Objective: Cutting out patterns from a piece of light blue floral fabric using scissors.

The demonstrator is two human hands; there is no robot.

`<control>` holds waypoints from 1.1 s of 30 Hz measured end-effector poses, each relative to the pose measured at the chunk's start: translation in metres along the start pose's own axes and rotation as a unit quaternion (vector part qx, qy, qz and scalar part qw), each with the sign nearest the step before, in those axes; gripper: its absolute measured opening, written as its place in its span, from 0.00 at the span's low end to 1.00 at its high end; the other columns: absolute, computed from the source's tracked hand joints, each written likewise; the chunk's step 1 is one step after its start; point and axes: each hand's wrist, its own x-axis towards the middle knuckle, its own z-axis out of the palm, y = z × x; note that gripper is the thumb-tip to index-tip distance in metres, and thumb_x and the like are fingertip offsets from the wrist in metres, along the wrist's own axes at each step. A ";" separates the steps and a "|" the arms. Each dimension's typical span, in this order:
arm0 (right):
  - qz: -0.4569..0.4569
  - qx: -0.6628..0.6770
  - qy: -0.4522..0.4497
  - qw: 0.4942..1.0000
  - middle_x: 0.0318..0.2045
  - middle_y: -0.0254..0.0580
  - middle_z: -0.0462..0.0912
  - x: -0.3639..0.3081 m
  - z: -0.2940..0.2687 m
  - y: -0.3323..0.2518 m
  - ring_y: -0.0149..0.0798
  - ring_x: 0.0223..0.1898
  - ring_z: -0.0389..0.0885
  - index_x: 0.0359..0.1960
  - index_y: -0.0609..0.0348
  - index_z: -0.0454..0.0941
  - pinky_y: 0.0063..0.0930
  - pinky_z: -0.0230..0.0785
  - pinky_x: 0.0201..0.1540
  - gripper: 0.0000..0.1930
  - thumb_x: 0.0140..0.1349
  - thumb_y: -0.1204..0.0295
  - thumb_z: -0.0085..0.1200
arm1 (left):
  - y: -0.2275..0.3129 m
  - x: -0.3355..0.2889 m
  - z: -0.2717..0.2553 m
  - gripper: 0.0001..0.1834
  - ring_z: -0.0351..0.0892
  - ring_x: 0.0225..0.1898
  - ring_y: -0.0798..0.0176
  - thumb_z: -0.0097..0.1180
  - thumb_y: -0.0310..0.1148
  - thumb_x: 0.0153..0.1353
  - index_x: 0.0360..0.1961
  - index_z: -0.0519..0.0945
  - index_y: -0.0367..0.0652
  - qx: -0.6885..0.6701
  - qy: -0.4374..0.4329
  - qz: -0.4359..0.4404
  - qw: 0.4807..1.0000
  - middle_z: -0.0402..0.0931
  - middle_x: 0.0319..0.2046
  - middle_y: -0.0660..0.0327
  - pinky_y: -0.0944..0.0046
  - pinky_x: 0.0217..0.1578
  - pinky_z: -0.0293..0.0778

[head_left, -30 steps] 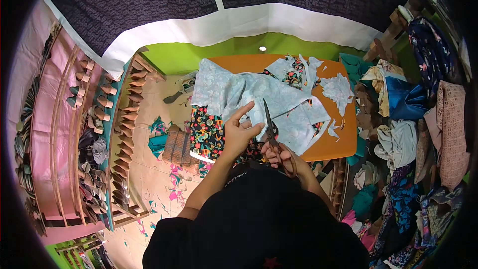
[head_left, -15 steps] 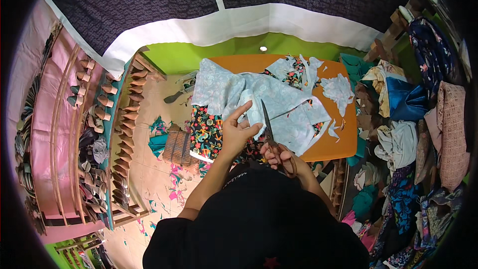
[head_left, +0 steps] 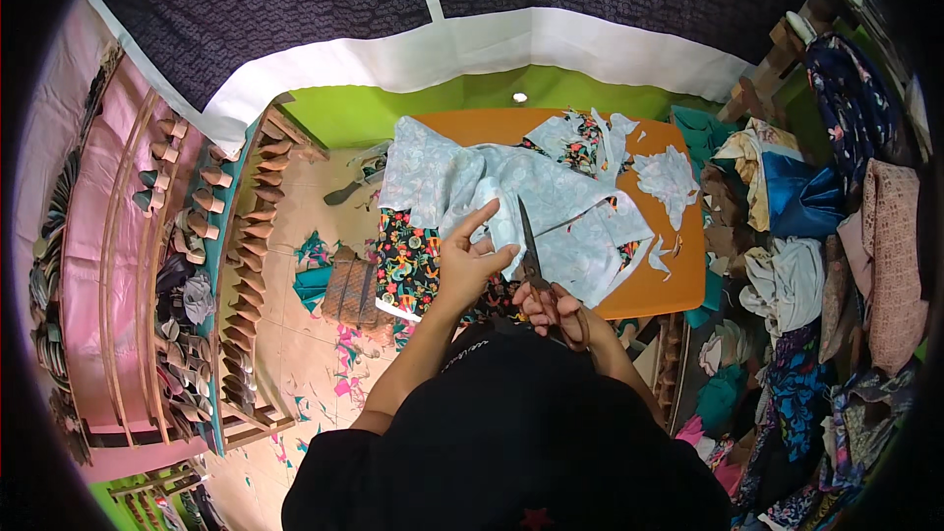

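Observation:
My left hand (head_left: 466,261) pinches a folded edge of pale fabric (head_left: 500,221) between thumb and fingers. In my right hand (head_left: 553,315) are dark, worn scissors (head_left: 531,251), their blades pointing away from me along the right side of that fold. Whether the blades are parted is hard to make out. Under both hands spreads a large piece of fabric (head_left: 536,172), its pale bluish underside up. Black fabric with a bright flower print (head_left: 405,261) shows beneath it at the left. All of it lies on an orange table (head_left: 678,285).
Fabric offcuts (head_left: 669,182) lie at the table's right end. Heaped cloth (head_left: 787,280) crowds the right side. A wooden rack of shoe lasts (head_left: 254,246) stands at left. Scraps (head_left: 349,359) and a brown patterned bundle (head_left: 354,290) lie on the floor.
The fold by my left fingers has creased and shifted slightly right, near the blades. Both hands stay almost in the same place.

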 end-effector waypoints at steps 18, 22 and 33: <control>-0.017 -0.001 0.035 0.999 0.16 0.24 0.58 0.004 0.003 0.002 0.20 0.14 0.55 0.30 0.58 0.66 0.13 0.52 0.16 0.14 0.46 0.63 0.48 | -0.001 0.000 0.000 0.34 0.75 0.37 0.62 0.54 0.11 0.40 0.53 0.60 0.29 0.005 -0.005 0.007 1.000 0.68 0.44 0.53 0.69 0.37 0.73; 0.037 -0.032 0.051 0.997 0.15 0.26 0.58 0.002 0.000 -0.005 0.21 0.14 0.55 0.29 0.60 0.66 0.13 0.53 0.16 0.12 0.43 0.68 0.46 | 0.000 -0.002 0.000 0.34 0.75 0.37 0.61 0.54 0.11 0.40 0.53 0.59 0.28 0.002 0.000 0.015 1.000 0.68 0.44 0.53 0.69 0.38 0.73; 0.021 -0.012 0.059 0.998 0.14 0.25 0.58 -0.001 0.009 -0.005 0.21 0.13 0.57 0.28 0.61 0.66 0.15 0.52 0.15 0.11 0.47 0.66 0.46 | -0.002 -0.003 -0.004 0.35 0.75 0.37 0.63 0.53 0.11 0.40 0.54 0.59 0.29 0.008 -0.013 0.001 1.000 0.69 0.44 0.53 0.70 0.37 0.73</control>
